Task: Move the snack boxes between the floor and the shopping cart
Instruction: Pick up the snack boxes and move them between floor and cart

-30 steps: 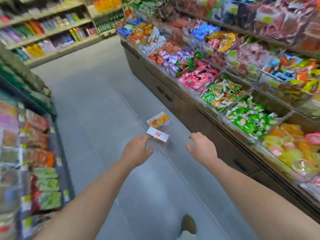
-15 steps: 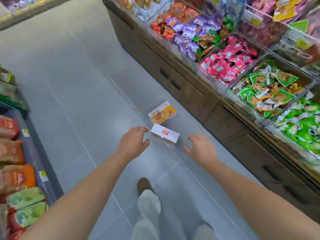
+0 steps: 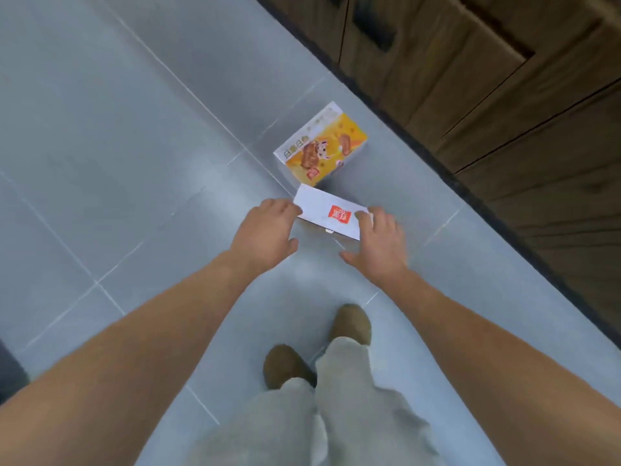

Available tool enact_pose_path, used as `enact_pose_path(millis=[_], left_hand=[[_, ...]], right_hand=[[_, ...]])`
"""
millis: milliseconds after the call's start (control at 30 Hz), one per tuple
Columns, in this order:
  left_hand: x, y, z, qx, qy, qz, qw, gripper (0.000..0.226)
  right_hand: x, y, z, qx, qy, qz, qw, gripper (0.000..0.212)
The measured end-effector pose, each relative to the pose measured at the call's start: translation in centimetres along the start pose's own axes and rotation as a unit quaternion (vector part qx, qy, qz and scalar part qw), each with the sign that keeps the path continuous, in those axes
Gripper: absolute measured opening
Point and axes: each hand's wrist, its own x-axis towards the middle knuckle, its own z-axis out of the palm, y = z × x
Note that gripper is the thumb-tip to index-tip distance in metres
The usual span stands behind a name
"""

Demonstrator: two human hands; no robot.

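Glossy grey tile floor (image 3: 127, 136), wood-grain cabinet (image 3: 504, 95), cardboard boxes (image 3: 319, 146)

Just one view here, the head cam, tilted steeply down at the grey tile floor (image 3: 100, 129). It's wide-angle, so both forearms stretch in from the bottom corners and the wearer's own shoes (image 3: 351, 322) show below. Wooden cabinet fronts (image 3: 504, 95) cut across the top right. Pretty close to the floor.

Left hand (image 3: 265, 230), right hand (image 3: 378, 242) outstretched; fingers spread.
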Motion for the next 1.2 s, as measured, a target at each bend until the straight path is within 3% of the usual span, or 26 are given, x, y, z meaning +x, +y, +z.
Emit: enact_pose_path(millis=[267,433,533,700,933,1200], left_hand=[[11.1,-3.8,11.8,0.184,-0.006,0.06,0.981,0.095],[14.4,-3.8,14.1,0.255,-0.029,0.083,0.963,0.103],[16.2,-3.1,14.5,0.255,-0.023,0.095,0.962,0.099],[17.9,-2.5,14.5,0.228,-0.029,0.111,0.967,0.084],[16.4,-2.6,12.2,0.189,-0.033,0.094,0.977,0.082],[10.9,2.1,0.7,0.172,-0.03,0.109,0.979,0.074]], right_hand=[[8.5,2.1,13.2,-0.055,0.02,-0.027,0.998,0.082],[10.1,2.7,14.6,0.011,0.073,-0.069,0.995,0.047],[10.1,3.1,14.6,0.036,0.075,-0.107,0.991,0.037],[9.8,2.6,14.1,0.076,0.068,-0.11,0.989,0.026],[8.5,2.1,11.4,0.101,0.049,-0.127,0.985,0.013],[3.9,0.5,-1.1,0.142,0.055,-0.126,0.98,0.014]])
